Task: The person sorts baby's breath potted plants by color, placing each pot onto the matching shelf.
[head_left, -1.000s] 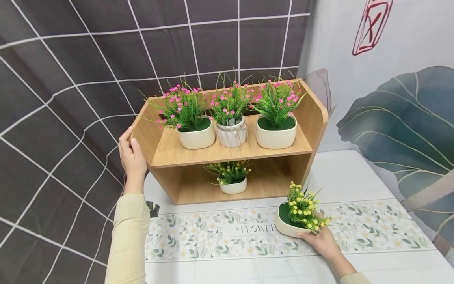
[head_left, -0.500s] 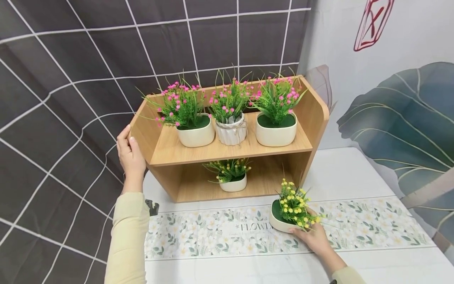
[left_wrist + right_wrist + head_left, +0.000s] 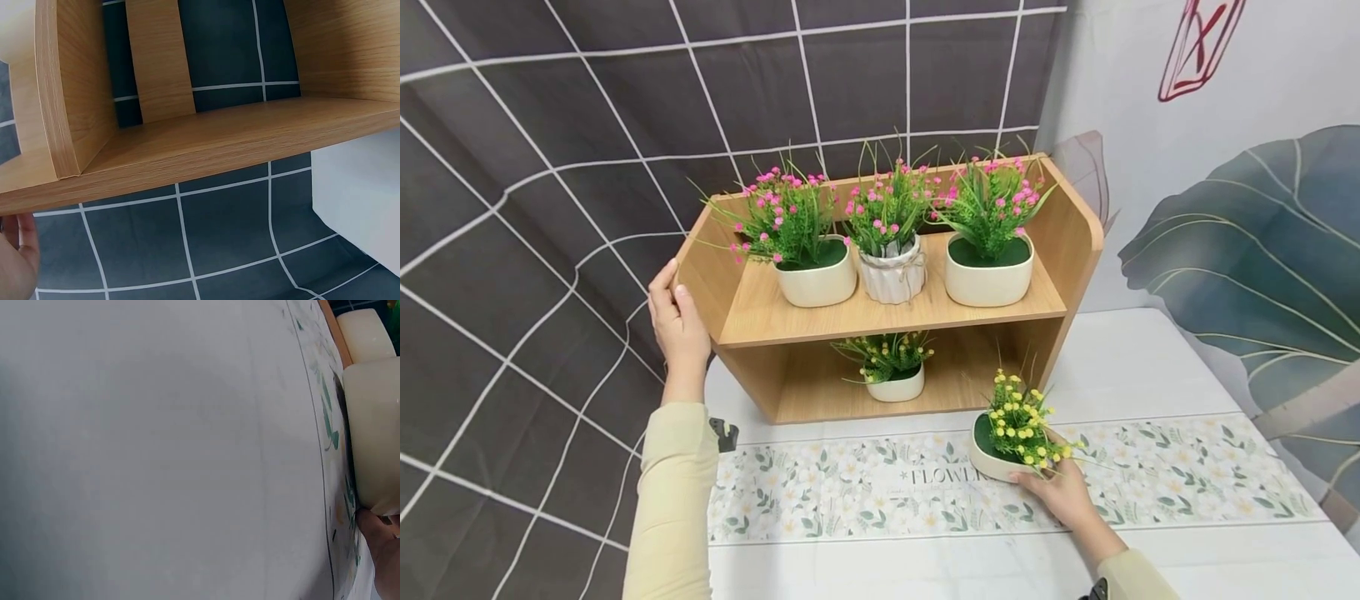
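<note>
My right hand (image 3: 1062, 493) grips the right end of a cream oval pot of artificial yellow flowers (image 3: 988, 463), its thumb on the near side. The pot is just in front of the shelf's lower right corner; in the right wrist view the pot wall (image 3: 375, 431) stands close over the cloth. My left hand (image 3: 681, 332) rests against the outer left side of a two-tier wooden shelf (image 3: 820, 323), near its front edge. In the left wrist view, only part of the left hand (image 3: 17, 262) shows beside the side panel (image 3: 206, 153).
Two cream pots of pink flowers (image 3: 988, 283) flank a white twine-tied pot (image 3: 891, 277) on the upper tier. A smaller-looking pot of yellow flowers (image 3: 897, 387) stands on the lower tier. A floral table runner (image 3: 820, 492) crosses the white table; a dark gridded curtain (image 3: 865, 83) hangs behind.
My right hand has brought the yellow-flower pot slightly left and toward the shelf, with little movement in the last half second. My left hand stays against the shelf's side.
</note>
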Action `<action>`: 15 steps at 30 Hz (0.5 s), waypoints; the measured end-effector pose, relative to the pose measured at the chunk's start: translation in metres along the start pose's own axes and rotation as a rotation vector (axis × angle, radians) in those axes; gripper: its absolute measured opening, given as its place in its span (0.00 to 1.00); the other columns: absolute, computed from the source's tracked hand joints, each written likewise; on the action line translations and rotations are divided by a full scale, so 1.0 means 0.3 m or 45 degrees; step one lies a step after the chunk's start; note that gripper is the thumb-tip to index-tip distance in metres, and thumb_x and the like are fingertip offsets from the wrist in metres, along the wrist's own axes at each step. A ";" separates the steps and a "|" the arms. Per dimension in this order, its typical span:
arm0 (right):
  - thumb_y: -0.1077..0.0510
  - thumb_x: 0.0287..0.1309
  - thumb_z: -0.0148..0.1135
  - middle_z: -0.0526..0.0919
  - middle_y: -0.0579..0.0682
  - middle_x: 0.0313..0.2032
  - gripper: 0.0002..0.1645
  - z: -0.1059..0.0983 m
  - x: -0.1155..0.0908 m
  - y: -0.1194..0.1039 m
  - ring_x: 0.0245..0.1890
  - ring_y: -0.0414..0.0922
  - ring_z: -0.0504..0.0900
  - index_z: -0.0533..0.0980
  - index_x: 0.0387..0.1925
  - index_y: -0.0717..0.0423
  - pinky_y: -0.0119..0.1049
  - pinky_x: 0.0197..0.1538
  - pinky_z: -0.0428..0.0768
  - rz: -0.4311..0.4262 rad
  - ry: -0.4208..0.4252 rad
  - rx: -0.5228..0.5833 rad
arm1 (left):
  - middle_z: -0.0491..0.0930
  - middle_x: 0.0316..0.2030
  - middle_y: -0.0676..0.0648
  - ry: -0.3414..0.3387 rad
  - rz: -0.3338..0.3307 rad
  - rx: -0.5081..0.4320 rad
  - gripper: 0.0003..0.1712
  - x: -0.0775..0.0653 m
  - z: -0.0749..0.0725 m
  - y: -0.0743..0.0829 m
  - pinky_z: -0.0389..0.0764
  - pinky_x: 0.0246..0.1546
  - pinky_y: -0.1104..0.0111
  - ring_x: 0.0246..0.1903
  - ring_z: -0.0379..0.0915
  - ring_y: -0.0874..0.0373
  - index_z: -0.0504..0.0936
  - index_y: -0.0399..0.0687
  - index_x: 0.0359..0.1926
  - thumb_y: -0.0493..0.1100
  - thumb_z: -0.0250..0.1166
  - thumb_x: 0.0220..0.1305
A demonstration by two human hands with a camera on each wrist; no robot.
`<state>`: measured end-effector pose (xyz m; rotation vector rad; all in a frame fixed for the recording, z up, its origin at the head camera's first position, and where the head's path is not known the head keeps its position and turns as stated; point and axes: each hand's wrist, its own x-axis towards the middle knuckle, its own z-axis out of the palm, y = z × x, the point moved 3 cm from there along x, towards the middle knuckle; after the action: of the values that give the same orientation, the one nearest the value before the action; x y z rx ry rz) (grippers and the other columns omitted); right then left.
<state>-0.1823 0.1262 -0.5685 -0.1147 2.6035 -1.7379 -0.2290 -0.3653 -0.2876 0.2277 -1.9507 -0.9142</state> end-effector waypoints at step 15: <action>0.59 0.42 0.75 0.58 0.69 0.68 0.62 0.021 0.055 0.003 0.67 0.65 0.58 0.47 0.72 0.65 0.58 0.67 0.55 0.085 -0.051 0.100 | 0.70 0.59 0.41 0.003 -0.033 -0.001 0.20 0.004 0.007 0.001 0.64 0.59 0.65 0.59 0.66 0.51 0.70 0.49 0.61 0.42 0.46 0.70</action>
<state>-0.1985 0.1197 -0.5711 -0.0605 2.4781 -1.7935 -0.2314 -0.3647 -0.2872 0.2541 -1.9493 -0.9314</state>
